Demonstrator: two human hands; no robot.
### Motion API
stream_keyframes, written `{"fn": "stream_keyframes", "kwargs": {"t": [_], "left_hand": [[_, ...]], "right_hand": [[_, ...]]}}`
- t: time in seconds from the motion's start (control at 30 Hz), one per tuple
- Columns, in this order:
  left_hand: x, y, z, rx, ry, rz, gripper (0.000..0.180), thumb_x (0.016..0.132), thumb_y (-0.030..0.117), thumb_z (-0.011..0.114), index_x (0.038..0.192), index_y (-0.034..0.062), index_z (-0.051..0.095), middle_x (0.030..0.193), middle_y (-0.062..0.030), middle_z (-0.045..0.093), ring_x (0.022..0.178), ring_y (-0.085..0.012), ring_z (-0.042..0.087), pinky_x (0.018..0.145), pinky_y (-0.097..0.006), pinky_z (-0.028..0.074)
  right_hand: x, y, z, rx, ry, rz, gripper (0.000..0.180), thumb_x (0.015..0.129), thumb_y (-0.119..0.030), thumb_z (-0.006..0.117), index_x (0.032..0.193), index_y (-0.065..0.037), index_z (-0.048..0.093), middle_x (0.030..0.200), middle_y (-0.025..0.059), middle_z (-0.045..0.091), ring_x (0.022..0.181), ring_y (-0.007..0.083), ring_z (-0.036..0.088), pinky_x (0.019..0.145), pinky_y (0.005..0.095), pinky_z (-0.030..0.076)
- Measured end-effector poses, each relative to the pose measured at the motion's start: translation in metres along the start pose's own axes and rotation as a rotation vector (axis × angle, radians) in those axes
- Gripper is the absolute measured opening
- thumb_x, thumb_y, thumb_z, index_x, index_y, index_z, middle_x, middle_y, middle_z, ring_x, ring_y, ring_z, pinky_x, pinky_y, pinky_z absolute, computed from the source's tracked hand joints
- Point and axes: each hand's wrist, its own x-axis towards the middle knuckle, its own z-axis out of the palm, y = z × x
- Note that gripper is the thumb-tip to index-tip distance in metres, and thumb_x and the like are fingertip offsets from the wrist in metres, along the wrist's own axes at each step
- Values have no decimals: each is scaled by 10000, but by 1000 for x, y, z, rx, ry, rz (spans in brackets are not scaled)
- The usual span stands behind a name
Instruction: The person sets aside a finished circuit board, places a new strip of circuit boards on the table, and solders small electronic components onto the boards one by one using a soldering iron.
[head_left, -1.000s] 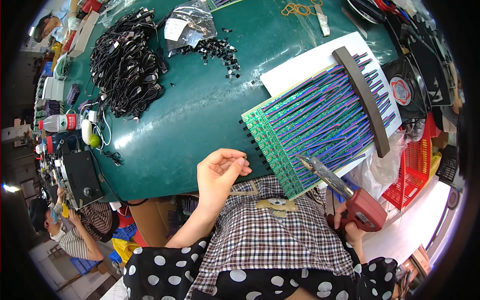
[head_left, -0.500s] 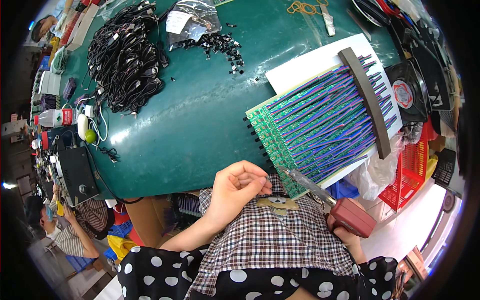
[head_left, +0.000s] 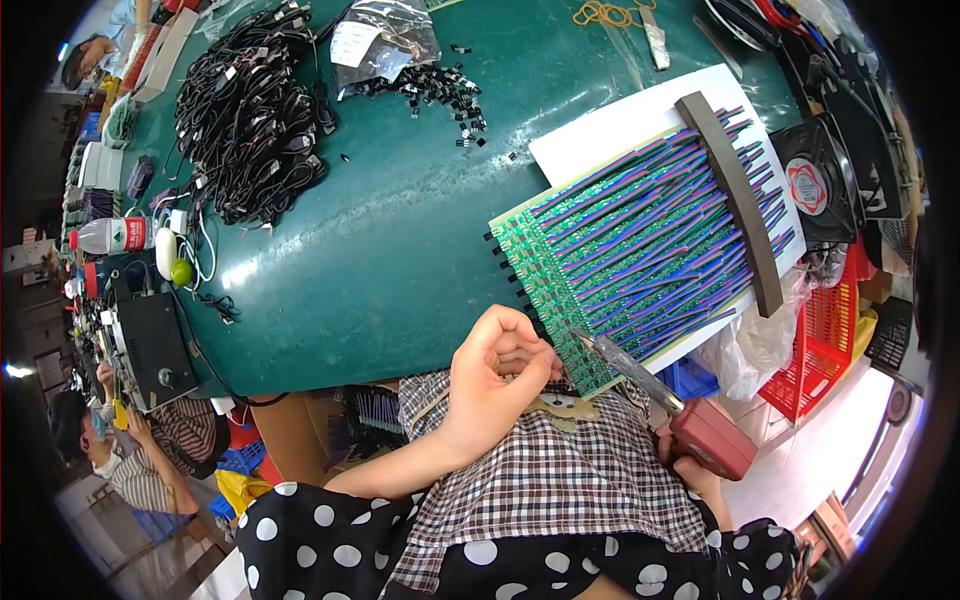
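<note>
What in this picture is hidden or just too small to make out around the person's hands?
- Head view: the left hand is curled, so whatever its fingers pinch is hidden.
- The right hand sits mostly behind the soldering iron and its red handle.
- The iron's tip on the green circuit boards is too small to judge contact.

Bright, even overhead light; soft glare on the green table (head_left: 400, 240); strong fisheye bending and dark vignette at edges.
</note>
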Motion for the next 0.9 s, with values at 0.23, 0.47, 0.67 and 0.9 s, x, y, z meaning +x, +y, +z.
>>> {"fn": "stream_keyframes", "kwargs": {"t": [0.23, 0.47, 0.67, 0.9], "left_hand": [[4, -1, 5, 92, 64, 39, 183, 869, -67, 579, 954, 28, 447, 826, -63, 651, 776, -88, 642, 688, -229, 512], [5, -3, 5, 126, 83, 28, 172, 865, -60, 591, 942, 32, 468, 808, -28, 617, 767, -68, 616, 684, -216, 496], [6, -3, 3, 117, 75, 12, 173, 861, -56, 597, 949, 32, 476, 821, -27, 609, 782, -67, 610, 696, -214, 494], [6, -5, 0, 117, 57, 3, 170, 865, -48, 599, 951, 34, 478, 825, -28, 610, 800, -63, 606, 695, -216, 495]], "right_hand": [[-5, 1, -6, -78, -29, -3, 796, 674, -533, 809, 1190, 31, 584, 1046, 118, 659, 870, 297, 648, 764, 374, 498], [13, -4, -1, -141, -16, -230, 783, 656, -485, 839, 1159, 62, 595, 1022, 133, 667, 847, 270, 657, 741, 353, 503], [13, -6, 0, -216, -47, -193, 786, 666, -504, 829, 1154, 65, 594, 991, 122, 674, 819, 262, 662, 729, 348, 509], [18, -10, 2, -159, -30, -237, 779, 670, -500, 830, 1155, 61, 591, 973, 118, 676, 787, 248, 666, 705, 334, 512]]}}
